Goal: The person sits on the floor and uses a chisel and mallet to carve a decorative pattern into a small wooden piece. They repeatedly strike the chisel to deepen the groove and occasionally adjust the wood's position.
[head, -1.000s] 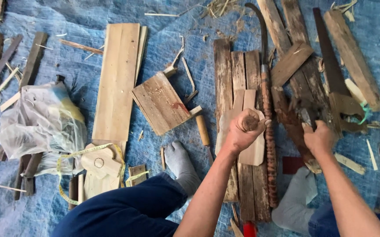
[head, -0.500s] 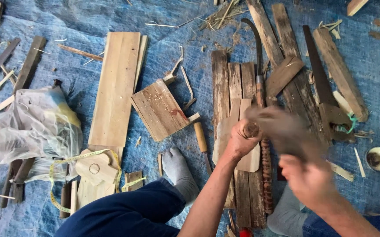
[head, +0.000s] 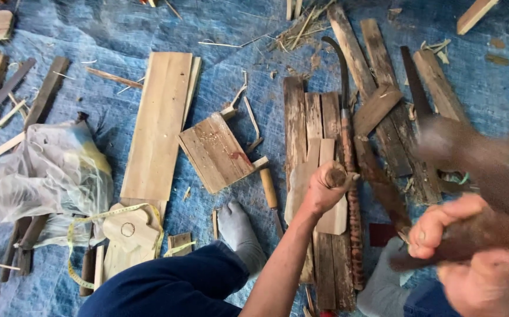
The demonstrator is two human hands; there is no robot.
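Here the left hand [head: 325, 188] clenches a round wooden chisel handle [head: 338, 176] upright on pale boards [head: 304, 176]; the right hand [head: 460, 246] grips a blurred dark mallet [head: 489, 170].

The long plank [head: 159, 126] lies left of the square board [head: 216, 151]; the plastic bag [head: 49, 173] sits further left. Right of the board lies a row of slats [head: 310, 117] — the left hand [head: 325, 188] over them (a chisel [head: 269, 191] just beside) — with the right hand [head: 477, 258] at the near right.

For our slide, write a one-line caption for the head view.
Left hand grips a wooden handle on planks; blurred right hand holds a dark tool raised over blue tarp.
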